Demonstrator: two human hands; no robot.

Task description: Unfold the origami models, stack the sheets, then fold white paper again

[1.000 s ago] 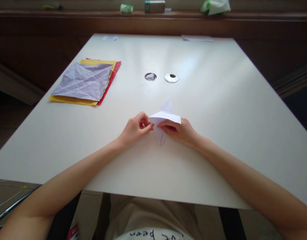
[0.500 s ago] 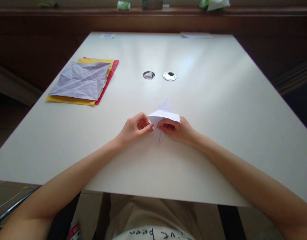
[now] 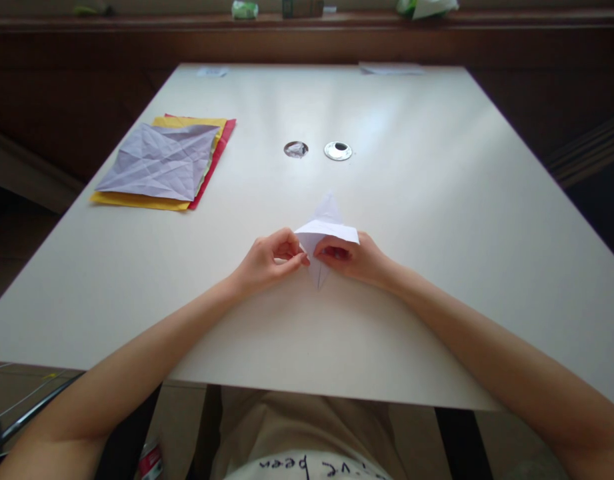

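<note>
At the near middle of the white table (image 3: 437,220), both hands pinch a folded white paper (image 3: 327,230). The left hand (image 3: 267,261) closes finger and thumb on the paper's left corner; the right hand (image 3: 359,259) grips under its folded flap, fingers curled shut on it. Far left lies a stack of coloured sheets (image 3: 161,163), a creased lilac one on top. 2 round metal grommets (image 3: 317,150) sit beyond the paper.
</note>
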